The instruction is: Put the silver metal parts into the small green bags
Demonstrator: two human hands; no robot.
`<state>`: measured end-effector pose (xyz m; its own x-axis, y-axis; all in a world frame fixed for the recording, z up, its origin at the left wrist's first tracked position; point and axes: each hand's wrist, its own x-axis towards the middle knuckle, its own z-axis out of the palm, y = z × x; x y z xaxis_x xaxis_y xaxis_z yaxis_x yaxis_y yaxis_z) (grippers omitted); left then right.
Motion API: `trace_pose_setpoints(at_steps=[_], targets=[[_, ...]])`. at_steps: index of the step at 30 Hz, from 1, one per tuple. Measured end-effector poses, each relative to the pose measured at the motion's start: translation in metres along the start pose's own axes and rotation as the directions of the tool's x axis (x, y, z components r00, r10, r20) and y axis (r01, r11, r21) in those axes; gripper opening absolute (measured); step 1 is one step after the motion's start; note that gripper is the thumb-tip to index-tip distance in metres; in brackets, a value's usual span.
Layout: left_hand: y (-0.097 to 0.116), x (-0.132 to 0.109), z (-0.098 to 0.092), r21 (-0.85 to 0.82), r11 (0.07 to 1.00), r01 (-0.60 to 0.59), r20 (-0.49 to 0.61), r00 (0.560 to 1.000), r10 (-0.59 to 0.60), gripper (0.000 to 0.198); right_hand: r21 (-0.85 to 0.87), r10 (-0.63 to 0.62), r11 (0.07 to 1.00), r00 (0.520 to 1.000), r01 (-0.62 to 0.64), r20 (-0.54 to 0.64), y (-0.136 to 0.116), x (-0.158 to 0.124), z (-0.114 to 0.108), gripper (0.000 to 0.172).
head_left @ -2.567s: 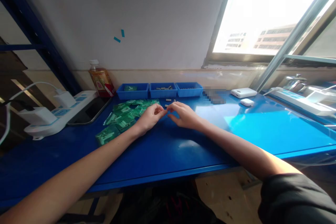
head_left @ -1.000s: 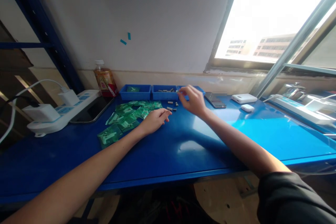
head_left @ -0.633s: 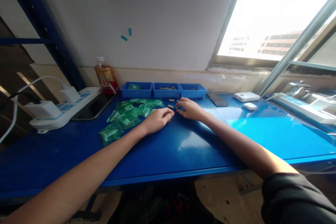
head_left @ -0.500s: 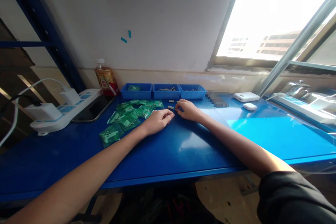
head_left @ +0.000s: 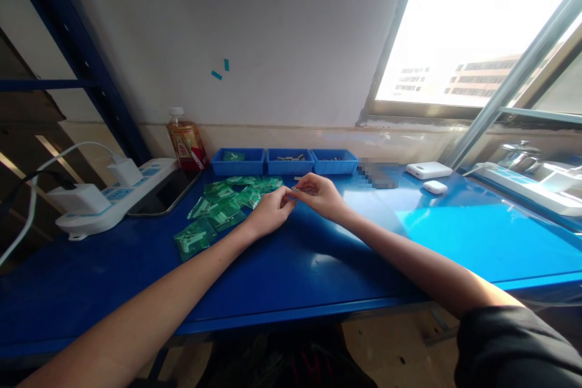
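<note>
My left hand [head_left: 271,211] is closed, its thumb and fingertips pinched together just above the blue table. The fingertips of my right hand [head_left: 322,195] meet them in a closed pinch. A small pale glint shows between the two hands, but the fingers cover too much of it to name. Behind my right fingers a short pale metal-looking piece [head_left: 298,179] lies on the table. Left of my left hand spreads a pile of green plastic packets [head_left: 226,213], with thin pale parts visible inside.
Three blue trays stand by the wall: the left tray [head_left: 237,168] with a green packet, the middle tray [head_left: 290,168] with pale pieces, the right tray [head_left: 335,167] with small dark pieces. A bottle [head_left: 185,144], phone [head_left: 164,193] and power strip [head_left: 119,199] are at left.
My right hand has moved left from the small pieces on the table, and its fingertips now meet those of my left hand. The view has shifted slightly.
</note>
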<state>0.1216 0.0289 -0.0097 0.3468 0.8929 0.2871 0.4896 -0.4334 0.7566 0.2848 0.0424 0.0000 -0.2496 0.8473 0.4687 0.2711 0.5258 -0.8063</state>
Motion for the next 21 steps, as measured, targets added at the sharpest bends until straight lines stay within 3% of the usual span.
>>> trace_pose_setpoints(at_steps=[6,10,13,17,21], targets=[[0.0,0.0,-0.001,0.039,0.994,-0.098,-0.225,0.969,0.104,0.028,0.028,0.043,0.999,0.999,-0.043,-0.029,-0.011,-0.004,0.002,0.026],[0.007,-0.002,-0.004,0.085,0.98,-0.179,-0.245,0.95,0.194,0.02,0.053,0.046,0.998,0.999,-0.045,-0.017,-0.007,-0.005,0.004,0.032],[0.01,-0.003,-0.005,0.081,0.984,-0.158,-0.23,0.958,0.173,0.019,-0.02,0.032,0.999,0.999,-0.033,-0.019,-0.005,-0.006,0.005,0.031],[0.006,-0.002,-0.007,0.029,0.997,-0.077,-0.213,0.974,0.081,0.023,-0.231,-0.166,0.96,0.986,0.156,-0.021,-0.005,-0.008,0.002,0.017],[0.005,-0.001,-0.01,-0.005,0.998,-0.056,-0.153,0.987,0.055,0.028,-0.405,-0.415,0.811,0.903,0.423,0.113,-0.002,-0.009,-0.003,0.016]])
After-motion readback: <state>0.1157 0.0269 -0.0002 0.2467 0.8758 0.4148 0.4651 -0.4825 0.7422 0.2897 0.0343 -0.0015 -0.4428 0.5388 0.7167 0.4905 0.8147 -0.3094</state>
